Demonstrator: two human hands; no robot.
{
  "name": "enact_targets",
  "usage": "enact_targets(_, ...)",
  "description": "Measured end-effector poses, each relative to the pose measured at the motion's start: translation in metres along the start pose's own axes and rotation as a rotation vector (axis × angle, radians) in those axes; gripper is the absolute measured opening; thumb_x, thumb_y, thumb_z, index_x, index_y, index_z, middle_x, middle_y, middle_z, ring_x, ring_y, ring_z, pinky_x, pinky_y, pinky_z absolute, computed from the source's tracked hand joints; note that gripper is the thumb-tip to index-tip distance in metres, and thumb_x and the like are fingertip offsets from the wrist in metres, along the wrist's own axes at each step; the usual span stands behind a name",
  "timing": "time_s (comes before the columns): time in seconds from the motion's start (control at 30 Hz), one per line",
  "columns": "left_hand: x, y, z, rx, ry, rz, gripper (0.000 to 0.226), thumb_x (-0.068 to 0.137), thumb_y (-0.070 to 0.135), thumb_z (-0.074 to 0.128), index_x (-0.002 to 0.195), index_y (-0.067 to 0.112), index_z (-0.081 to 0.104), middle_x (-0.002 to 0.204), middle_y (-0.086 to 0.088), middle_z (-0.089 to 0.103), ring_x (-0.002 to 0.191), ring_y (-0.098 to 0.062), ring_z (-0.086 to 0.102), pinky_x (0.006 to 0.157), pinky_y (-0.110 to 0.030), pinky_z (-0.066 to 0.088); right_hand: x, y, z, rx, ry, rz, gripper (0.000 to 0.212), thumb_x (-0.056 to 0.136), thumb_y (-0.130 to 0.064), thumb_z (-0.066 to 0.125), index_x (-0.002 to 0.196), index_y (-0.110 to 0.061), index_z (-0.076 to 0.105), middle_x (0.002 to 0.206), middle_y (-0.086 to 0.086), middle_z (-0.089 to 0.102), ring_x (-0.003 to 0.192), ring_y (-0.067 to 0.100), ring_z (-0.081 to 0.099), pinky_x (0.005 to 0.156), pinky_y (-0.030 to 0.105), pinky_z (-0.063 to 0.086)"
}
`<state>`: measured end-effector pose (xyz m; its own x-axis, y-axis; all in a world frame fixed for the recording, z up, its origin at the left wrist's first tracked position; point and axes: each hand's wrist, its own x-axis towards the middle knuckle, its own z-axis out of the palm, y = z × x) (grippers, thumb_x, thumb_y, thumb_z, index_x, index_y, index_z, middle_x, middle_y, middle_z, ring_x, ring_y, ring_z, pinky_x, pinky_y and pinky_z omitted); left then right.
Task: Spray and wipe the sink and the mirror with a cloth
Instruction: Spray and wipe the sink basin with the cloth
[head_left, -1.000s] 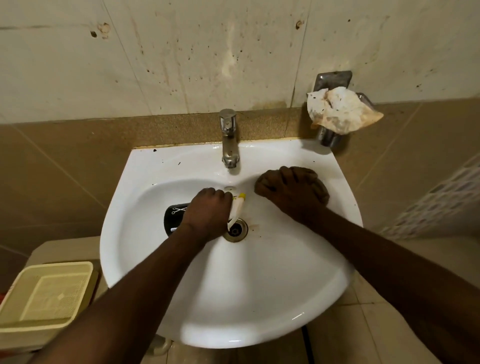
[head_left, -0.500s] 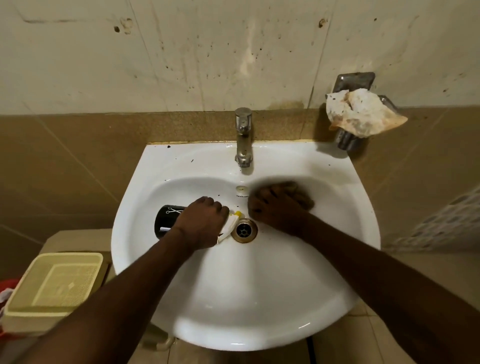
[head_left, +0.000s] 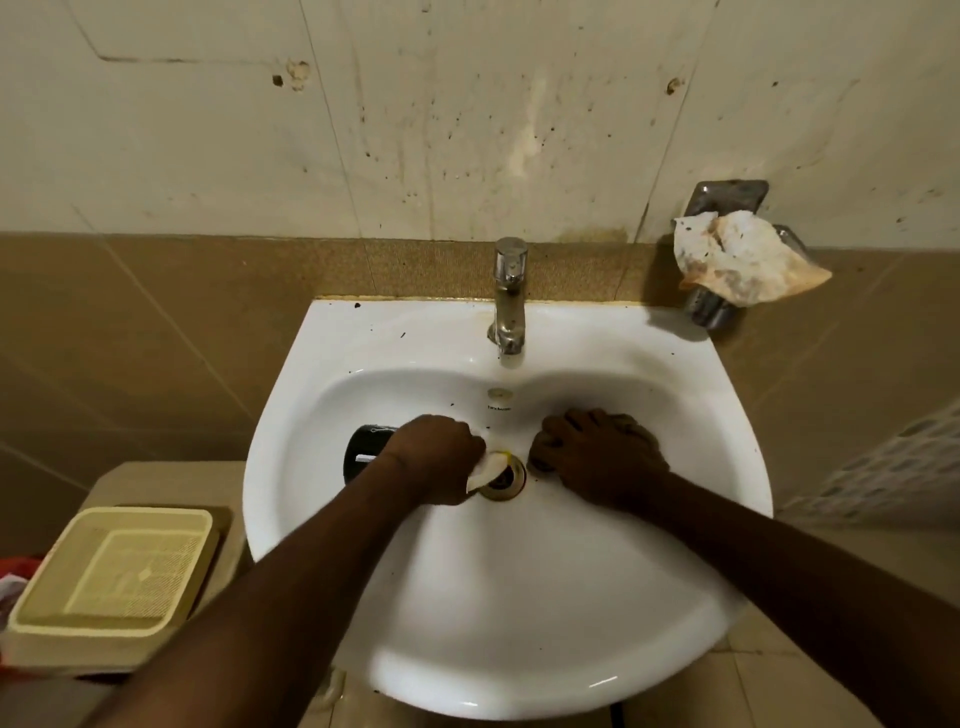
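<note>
The white sink (head_left: 519, 649) fills the middle of the view. My left hand (head_left: 431, 457) grips a black spray bottle (head_left: 363, 452) that lies low in the basin, its white and yellow nozzle (head_left: 488, 465) pointing at the drain (head_left: 506, 486). My right hand (head_left: 597, 457) holds a dark cloth (head_left: 537, 462) pressed onto the basin just right of the drain, with its fingers curled over the cloth. Most of the cloth is hidden under that hand. No mirror is in view.
A metal faucet (head_left: 509, 296) stands at the back of the sink. On the wall to the right, a metal holder (head_left: 709, 306) carries crumpled stained paper (head_left: 743, 260). A beige plastic basket (head_left: 114, 571) sits on a ledge at the lower left.
My right hand slid the cloth from the back right of the basin down toward the drain. My left hand stayed beside the drain with the bottle.
</note>
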<state>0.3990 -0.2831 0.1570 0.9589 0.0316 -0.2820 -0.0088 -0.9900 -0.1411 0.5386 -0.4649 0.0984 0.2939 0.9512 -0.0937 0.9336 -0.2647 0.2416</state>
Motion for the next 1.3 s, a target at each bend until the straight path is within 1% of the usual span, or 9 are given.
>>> enact_targets(0.13, 0.001, -0.020, -0.004, -0.066, 0.132, -0.154, 0.039, 0.089, 0.043, 0.050, 0.112, 0.012, 0.056, 0.110, -0.011, 0.065, 0.103, -0.032, 0.061, 0.071, -0.031, 0.040, 0.025, -0.004, 0.010, -0.252, 0.296, -0.152, 0.016, 0.084, -0.018, 0.057, 0.095, -0.026, 0.064, 0.106, 0.003, 0.062, 0.091, 0.029, 0.055, 0.077, 0.040, 0.046)
enact_targets(0.3, 0.006, -0.043, 0.013, -0.187, 0.327, -0.285, 0.044, 0.094, 0.044, 0.036, 0.112, 0.009, 0.056, 0.106, -0.016, 0.066, 0.100, -0.037, 0.060, 0.076, -0.038, 0.047, 0.050, -0.014, 0.008, -0.400, 0.622, -0.257, 0.009, 0.089, -0.018, 0.059, 0.094, -0.022, 0.065, 0.103, -0.001, 0.066, 0.090, 0.026, 0.063, 0.074, 0.039, 0.041)
enact_targets(0.4, 0.007, -0.040, 0.019, -0.252, 0.404, -0.355, 0.070, 0.085, 0.055, 0.011, 0.116, 0.012, 0.057, 0.098, -0.015, 0.065, 0.092, -0.038, 0.061, 0.067, -0.037, 0.043, 0.065, -0.030, 0.003, -0.468, 0.710, -0.194, 0.015, 0.093, -0.015, 0.048, 0.094, -0.016, 0.063, 0.105, 0.003, 0.065, 0.092, 0.028, 0.059, 0.073, 0.039, 0.037)
enact_targets(0.47, 0.005, -0.039, 0.017, -0.243, 0.397, -0.360, 0.074, 0.083, 0.055, 0.007, 0.118, 0.012, 0.057, 0.095, -0.015, 0.065, 0.088, -0.038, 0.061, 0.063, -0.037, 0.041, 0.075, -0.054, 0.004, -0.504, 0.642, -0.102, 0.024, 0.092, -0.010, 0.037, 0.089, -0.013, 0.061, 0.099, 0.005, 0.062, 0.088, 0.028, 0.052, 0.073, 0.039, 0.035)
enact_targets(0.53, 0.002, -0.035, 0.010, -0.311, 0.407, -0.362, 0.052, 0.094, 0.045, 0.030, 0.109, 0.004, 0.058, 0.094, -0.018, 0.066, 0.090, -0.041, 0.061, 0.066, -0.038, 0.042, 0.078, -0.071, 0.003, -0.490, 0.464, -0.044, 0.030, 0.089, -0.007, 0.032, 0.081, -0.015, 0.060, 0.087, 0.003, 0.057, 0.081, 0.026, 0.051, 0.071, 0.039, 0.033)
enact_targets(0.67, -0.008, -0.024, 0.000, -0.362, 0.392, -0.368, 0.033, 0.095, 0.034, 0.045, 0.096, 0.004, 0.059, 0.092, -0.019, 0.067, 0.089, -0.040, 0.062, 0.064, -0.033, 0.039, 0.074, -0.060, -0.009, -0.534, 0.243, -0.138, 0.029, 0.085, -0.011, 0.037, 0.072, -0.020, 0.061, 0.081, -0.003, 0.058, 0.079, 0.021, 0.056, 0.072, 0.038, 0.032)
enact_targets(0.9, -0.015, -0.023, -0.003, -0.531, 0.386, -0.521, 0.035, 0.093, 0.036, 0.053, 0.109, 0.005, 0.057, 0.092, -0.017, 0.062, 0.094, -0.040, 0.062, 0.072, -0.038, 0.046, 0.086, -0.056, -0.041, -0.527, 0.433, -0.088, 0.031, 0.093, -0.011, 0.035, 0.087, -0.015, 0.066, 0.098, 0.007, 0.059, 0.090, 0.027, 0.057, 0.077, 0.040, 0.039)
enact_targets(1.17, -0.027, -0.016, -0.005, -0.607, 0.340, -0.527, 0.032, 0.092, 0.032, 0.049, 0.098, 0.003, 0.062, 0.092, -0.018, 0.066, 0.084, -0.035, 0.060, 0.063, -0.030, 0.037, 0.049, -0.033, -0.003, -0.645, 0.230, -0.248, 0.038, 0.089, -0.006, 0.032, 0.076, -0.018, 0.065, 0.092, 0.002, 0.063, 0.085, 0.029, 0.058, 0.077, 0.043, 0.036)
enact_targets(1.3, -0.025, -0.010, -0.003, -0.667, 0.296, -0.569, 0.028, 0.087, 0.031, 0.055, 0.097, 0.005, 0.058, 0.094, -0.014, 0.067, 0.081, -0.031, 0.059, 0.063, -0.030, 0.039, 0.009, -0.005, -0.022, -0.235, 0.150, -0.038, 0.011, 0.084, -0.017, 0.057, 0.089, -0.020, 0.066, 0.111, 0.006, 0.061, 0.098, 0.035, 0.055, 0.086, 0.044, 0.035)
